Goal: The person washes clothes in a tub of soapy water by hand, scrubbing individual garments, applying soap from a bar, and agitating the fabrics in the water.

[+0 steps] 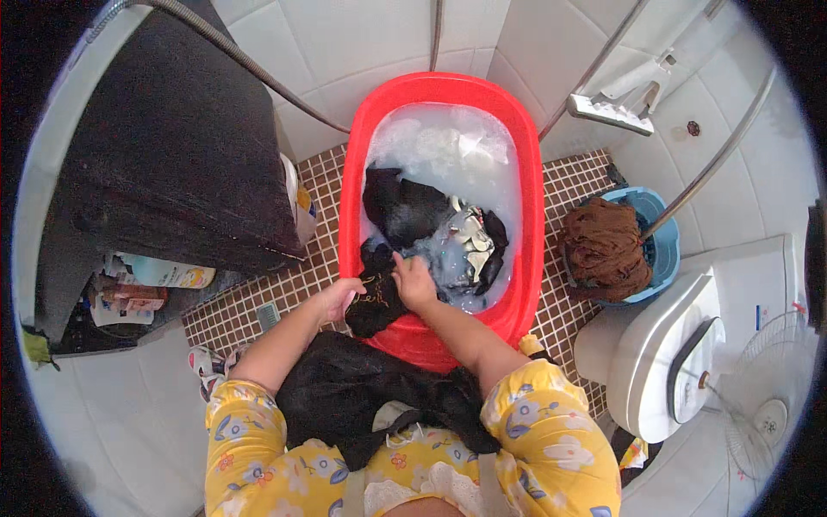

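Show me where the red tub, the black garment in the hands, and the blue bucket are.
red tub (352,181), head view, on its left rim
black garment (376,302), head view, on the wet cloth between the hands
blue bucket (662,226), head view, on its right wall

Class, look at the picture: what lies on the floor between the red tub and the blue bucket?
In the head view, only bare brown mosaic floor separates the red tub from the blue bucket.
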{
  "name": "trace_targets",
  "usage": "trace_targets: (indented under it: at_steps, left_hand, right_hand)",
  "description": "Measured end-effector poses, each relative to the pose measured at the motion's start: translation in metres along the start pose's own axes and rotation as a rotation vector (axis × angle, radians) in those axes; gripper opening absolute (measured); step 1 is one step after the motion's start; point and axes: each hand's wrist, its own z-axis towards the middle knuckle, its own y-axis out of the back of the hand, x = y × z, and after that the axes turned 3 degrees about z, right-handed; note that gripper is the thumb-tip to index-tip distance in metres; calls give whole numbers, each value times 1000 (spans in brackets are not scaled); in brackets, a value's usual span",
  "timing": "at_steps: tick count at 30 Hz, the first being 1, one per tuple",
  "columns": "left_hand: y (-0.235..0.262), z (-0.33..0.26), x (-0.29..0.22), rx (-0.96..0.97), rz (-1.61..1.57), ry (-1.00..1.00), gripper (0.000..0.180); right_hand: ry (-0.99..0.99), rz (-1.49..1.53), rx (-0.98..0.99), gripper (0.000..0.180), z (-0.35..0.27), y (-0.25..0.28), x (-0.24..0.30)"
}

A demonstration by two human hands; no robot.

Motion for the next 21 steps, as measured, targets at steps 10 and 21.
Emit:
trace_targets:
  at_steps: [10, 21]
  left_hand:
    - [-25, -10, -19, 124, 209, -47, 37]
    - [9, -7, 2, 48, 318, -320, 30]
  right_hand:
    - [-219, -112, 350, 58, 31, 83, -105]
    - [312, 95, 963, 57, -74, 157, 18]
